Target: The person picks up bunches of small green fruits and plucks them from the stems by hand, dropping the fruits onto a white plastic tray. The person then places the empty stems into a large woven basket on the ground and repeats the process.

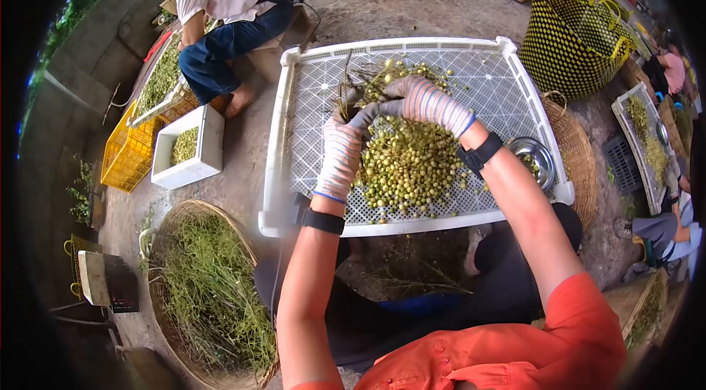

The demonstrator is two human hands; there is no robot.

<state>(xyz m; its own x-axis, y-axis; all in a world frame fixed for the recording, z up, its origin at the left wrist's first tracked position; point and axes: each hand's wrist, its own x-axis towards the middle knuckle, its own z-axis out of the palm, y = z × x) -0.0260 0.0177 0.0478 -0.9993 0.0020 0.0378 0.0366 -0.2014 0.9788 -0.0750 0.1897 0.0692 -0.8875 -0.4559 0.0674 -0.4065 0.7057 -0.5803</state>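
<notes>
Rough grey concrete floor [412, 11] all round; striped-gloved L hand [344, 146] seems to pinch thin brown stems [343, 92], striped-gloved R hand [432, 104] has fingers curled up against it, exact grip can't tell. Below, small round yellow-green fruits [412, 162] heaped in white plastic mesh tray [305, 96]. Hard tug cd fling some over the low rim; R forearm swinging out cd tip shiny steel bowl [544, 158]

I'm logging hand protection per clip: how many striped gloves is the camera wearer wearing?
2: the first glove is on the left hand, the second glove on the right hand. Both hands show, so none is hidden.
</notes>
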